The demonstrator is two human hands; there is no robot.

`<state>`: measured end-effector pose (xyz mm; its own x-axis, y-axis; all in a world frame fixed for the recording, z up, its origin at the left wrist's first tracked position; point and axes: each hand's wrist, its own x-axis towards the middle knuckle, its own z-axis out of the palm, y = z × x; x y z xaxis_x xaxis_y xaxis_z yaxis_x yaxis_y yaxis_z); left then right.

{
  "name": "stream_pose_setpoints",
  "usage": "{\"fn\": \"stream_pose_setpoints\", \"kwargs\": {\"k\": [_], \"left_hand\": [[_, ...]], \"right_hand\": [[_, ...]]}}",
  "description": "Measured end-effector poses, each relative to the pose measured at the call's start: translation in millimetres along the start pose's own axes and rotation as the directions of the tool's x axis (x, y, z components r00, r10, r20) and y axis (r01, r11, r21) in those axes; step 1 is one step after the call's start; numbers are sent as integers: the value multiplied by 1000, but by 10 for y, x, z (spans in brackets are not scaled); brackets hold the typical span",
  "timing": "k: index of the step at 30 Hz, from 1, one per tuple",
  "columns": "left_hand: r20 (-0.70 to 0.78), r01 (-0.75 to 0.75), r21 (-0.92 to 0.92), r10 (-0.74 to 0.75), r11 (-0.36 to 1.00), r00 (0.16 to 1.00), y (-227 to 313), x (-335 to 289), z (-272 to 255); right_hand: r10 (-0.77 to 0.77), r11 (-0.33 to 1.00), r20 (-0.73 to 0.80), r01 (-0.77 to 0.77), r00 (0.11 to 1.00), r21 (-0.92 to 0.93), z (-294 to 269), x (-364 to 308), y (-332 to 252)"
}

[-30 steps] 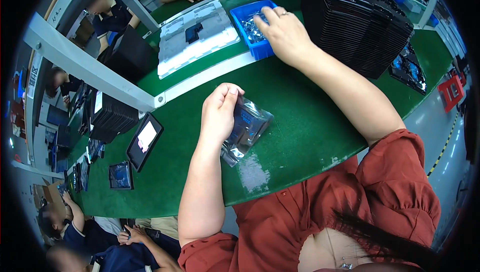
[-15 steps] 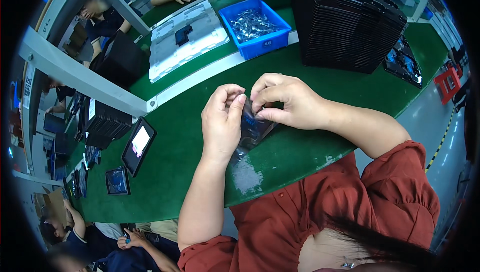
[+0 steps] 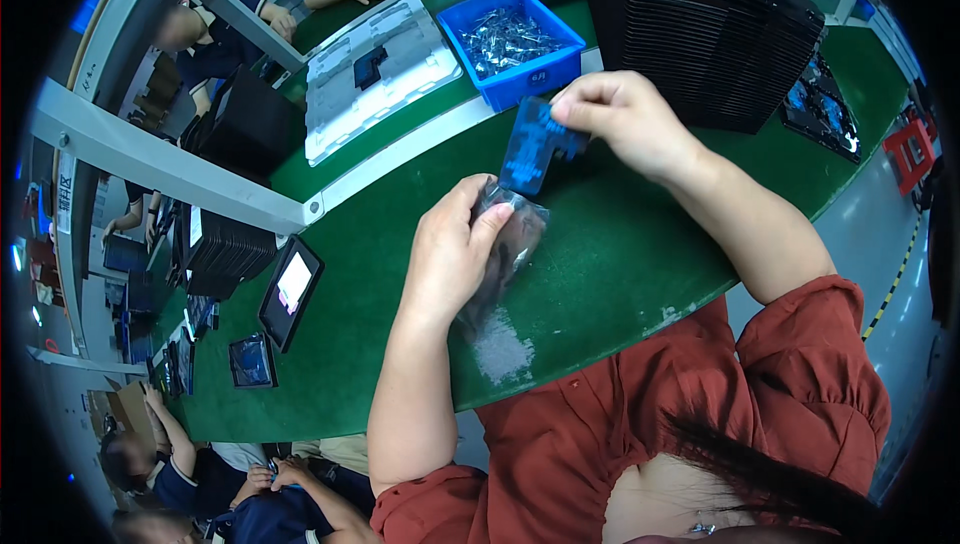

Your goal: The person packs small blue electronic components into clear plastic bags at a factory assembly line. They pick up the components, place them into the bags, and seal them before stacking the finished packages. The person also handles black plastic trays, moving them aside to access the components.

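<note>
Blue circuit board (image 3: 535,149): pinched in right hand (image 3: 625,119), lower end in clear plastic bag (image 3: 505,254) gripped by left hand (image 3: 450,254), above green tabletop (image 3: 600,274) near its front edge

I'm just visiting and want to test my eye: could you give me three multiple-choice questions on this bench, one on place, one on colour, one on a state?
1. Where is the blue bin?
A. beyond the hands
B. on the floor
C. on the lap

2. What colour is the card in the right hand?
A. red
B. blue
C. white

3. How does the left hand have the clear bag?
A. untouched
B. gripped
C. tucked under the forearm

Answers: 1 A, it sits farther up the green table; 2 B, it shows blue; 3 B, the fingers close on it.
</note>
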<state>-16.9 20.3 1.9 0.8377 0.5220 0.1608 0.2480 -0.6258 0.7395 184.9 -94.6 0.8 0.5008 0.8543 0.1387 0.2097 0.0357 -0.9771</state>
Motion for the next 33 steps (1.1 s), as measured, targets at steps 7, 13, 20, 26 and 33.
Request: {"fn": "stream_pose_setpoints", "kwargs": {"k": [7, 13, 20, 26, 33], "left_hand": [[-136, 145, 247, -114, 958, 984, -379, 112, -187], [-424, -98, 284, 217, 954, 879, -382, 126, -333], [-760, 593, 502, -7, 629, 650, -1414, -520, -1685], [-912, 972, 234, -343, 19, 226, -2127, -1544, -2275], [-986, 727, 160, 80, 668, 144, -1606, -1513, -2374]], "right_hand": [[250, 867, 201, -127, 947, -482, -163, 51, -63], [-286, 451, 232, 344, 930, -824, 46, -156, -14], [-253, 413, 397, 469, 882, -781, 143, -201, -32], [-231, 389, 415, 474, 880, -790, 133, -227, -58], [-327, 503, 422, 534, 846, -680, 128, -206, -87]]}}
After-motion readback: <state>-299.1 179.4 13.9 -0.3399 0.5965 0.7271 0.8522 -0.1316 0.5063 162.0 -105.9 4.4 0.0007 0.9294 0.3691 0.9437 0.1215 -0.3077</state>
